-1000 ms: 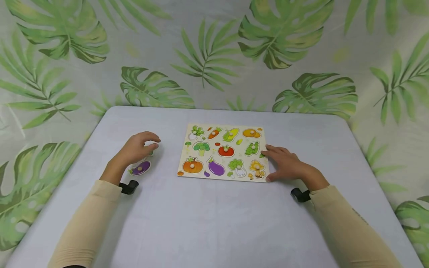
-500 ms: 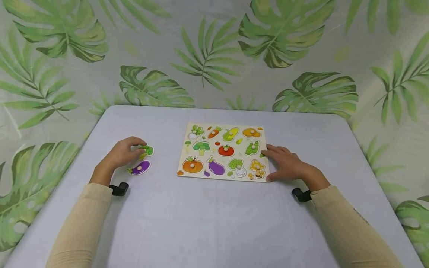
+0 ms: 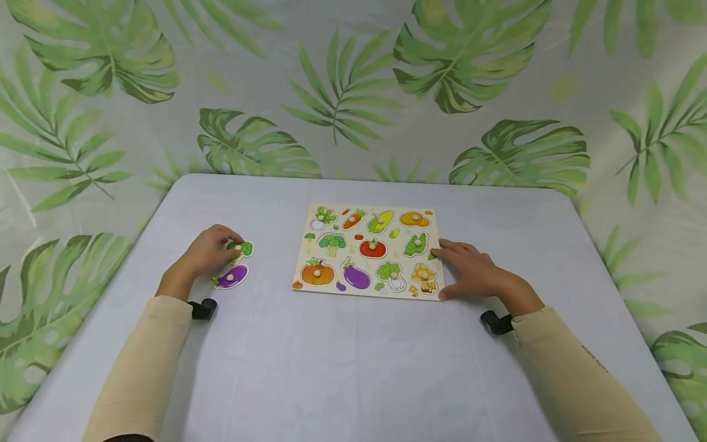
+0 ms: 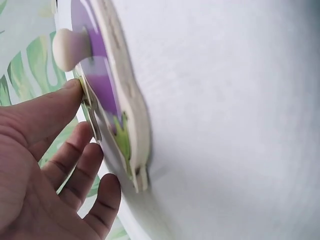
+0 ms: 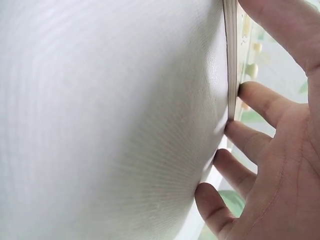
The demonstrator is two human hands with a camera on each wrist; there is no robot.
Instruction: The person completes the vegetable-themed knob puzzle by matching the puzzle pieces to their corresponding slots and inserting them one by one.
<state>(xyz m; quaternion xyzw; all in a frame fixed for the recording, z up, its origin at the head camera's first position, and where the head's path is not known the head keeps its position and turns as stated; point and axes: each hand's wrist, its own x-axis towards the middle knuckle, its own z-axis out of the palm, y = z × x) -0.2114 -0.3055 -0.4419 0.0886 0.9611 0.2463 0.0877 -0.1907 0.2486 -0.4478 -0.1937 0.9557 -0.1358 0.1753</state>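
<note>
My left hand is at a green broccoli puzzle piece on the left of the table, thumb and index finger pinching it. In the left wrist view, the thumb meets the piece's thin edge; the index fingertip is hidden. Just nearer lies a purple eggplant puzzle piece with a round knob. A wooden vegetable puzzle board lies mid-table; its broccoli and eggplant pictures have no knobs. My right hand rests against the board's right edge, fingers spread and thumb at the near corner.
A white cloth covers the table. Behind it hangs a leaf-patterned curtain. Other vegetable pieces with knobs, such as a tomato and a pumpkin, sit in the board.
My left hand has moved left and down from above the table onto the broccoli piece, which now shows more. The right hand and the board have stayed in place.
</note>
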